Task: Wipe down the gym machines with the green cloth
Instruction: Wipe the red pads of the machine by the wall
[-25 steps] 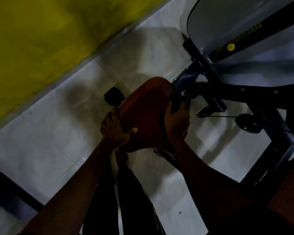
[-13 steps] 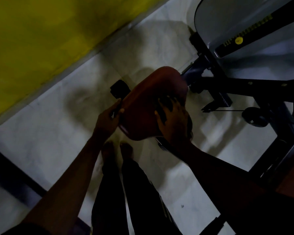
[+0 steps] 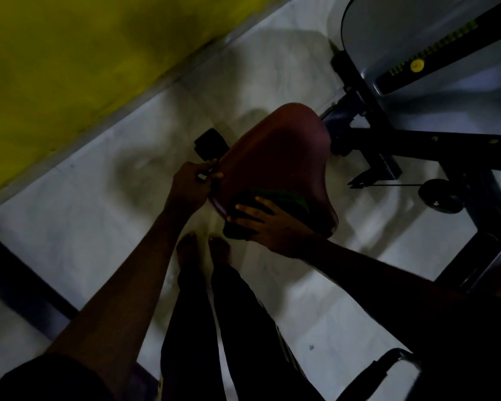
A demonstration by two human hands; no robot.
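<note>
A dark red padded seat (image 3: 278,151) of a gym machine sits below me in dim light. The green cloth (image 3: 278,198) lies bunched on the seat's near end. My right hand (image 3: 268,224) presses flat on the cloth, fingers spread over it. My left hand (image 3: 193,183) grips the seat's left edge, fingers curled round the rim. Most of the cloth is hidden under my right hand and in shadow.
The machine's black frame (image 3: 417,137) runs right from the seat, with a small wheel (image 3: 441,196) and a grey shroud (image 3: 402,33) behind. A yellow wall (image 3: 84,53) stands to the left. My bare feet (image 3: 203,244) rest on the pale tiled floor (image 3: 84,227).
My right hand has slid with the cloth from the seat's far right side down to its near end. My left hand has shifted up along the seat's left edge.
</note>
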